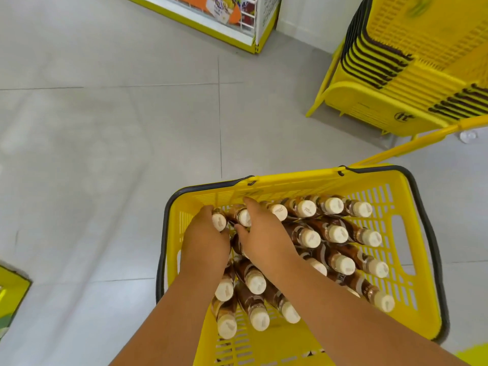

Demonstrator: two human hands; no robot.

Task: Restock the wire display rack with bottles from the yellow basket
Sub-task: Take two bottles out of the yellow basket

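A yellow basket (412, 262) with black handles stands on the grey floor below me. It holds several brown bottles with cream caps (336, 233), standing close together. Both my hands are inside it at the far left corner. My left hand (204, 243) curls round the neck of a corner bottle (219, 221). My right hand (264, 236) grips the neighbouring bottle (244, 217), thumb on its near side and fingers over its far side. The wire display rack (248, 19) stands at the top of the view, white wire on a yellow base.
A stack of empty yellow baskets (396, 75) sits on a yellow stand at the upper right. A yellow bar (412, 143) slants behind the basket. Part of a yellow fixture (10, 294) shows at the left edge. Grey tiled floor (105, 154) lies between basket and rack.
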